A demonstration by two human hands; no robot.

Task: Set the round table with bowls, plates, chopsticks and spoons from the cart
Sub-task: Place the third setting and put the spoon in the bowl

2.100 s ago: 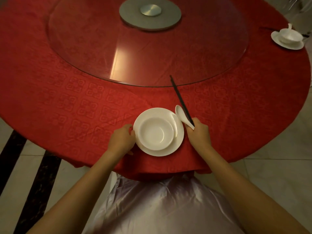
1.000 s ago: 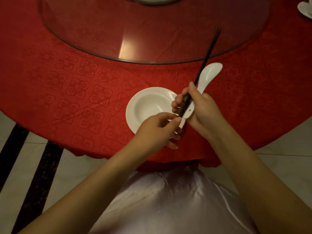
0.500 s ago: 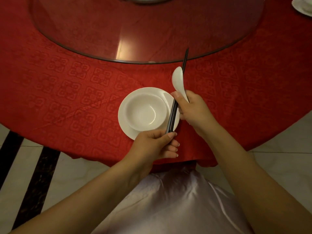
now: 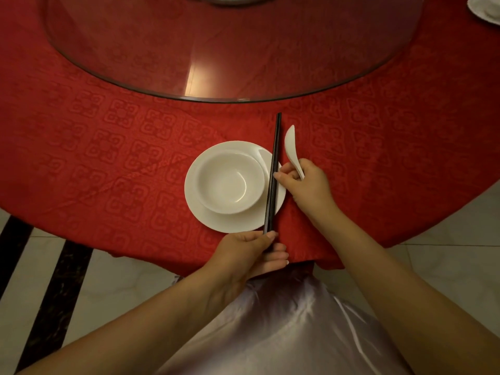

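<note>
Red patterned tablecloth (image 4: 108, 147), white bowl (image 4: 230, 182) on white plate (image 4: 205, 216), left hand (image 4: 243, 255) pinching black chopsticks (image 4: 273, 169) across plate's right rim, right hand (image 4: 308, 186) grasping white spoon (image 4: 291, 147)

- Pale glossy floor tiles (image 4: 446, 266), with two dark stripes (image 4: 62, 280) at the left.
- Round table (image 4: 108, 147) under a red patterned cloth (image 4: 378, 158).
- Glass turntable (image 4: 243, 50) catches a warm glare (image 4: 194, 77); the light is dim.
- Silvery satin chair cover (image 4: 284, 334) at the near edge.
</note>
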